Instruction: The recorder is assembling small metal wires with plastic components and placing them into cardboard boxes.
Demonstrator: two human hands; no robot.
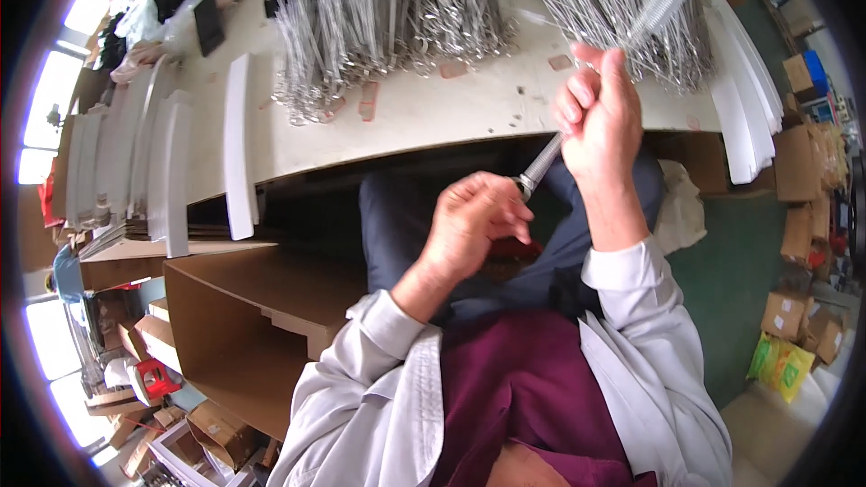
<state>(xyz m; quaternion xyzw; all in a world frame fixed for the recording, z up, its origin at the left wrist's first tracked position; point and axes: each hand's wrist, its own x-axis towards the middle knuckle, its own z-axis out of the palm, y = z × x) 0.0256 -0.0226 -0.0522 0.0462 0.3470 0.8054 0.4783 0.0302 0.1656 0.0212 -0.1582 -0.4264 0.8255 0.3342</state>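
Left hand (476, 221) and right hand (603, 126) curl fingers around a wire brush (661, 9) by the near edge of the tabletop (406, 126)

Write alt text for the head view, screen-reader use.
A seated person's left hand and right hand hold what looks like a slender brush, its pale bristled end pointing up and right. Piles of thin wire-like metal pieces lie on a pale table beyond; an open cardboard box sits at lower left.
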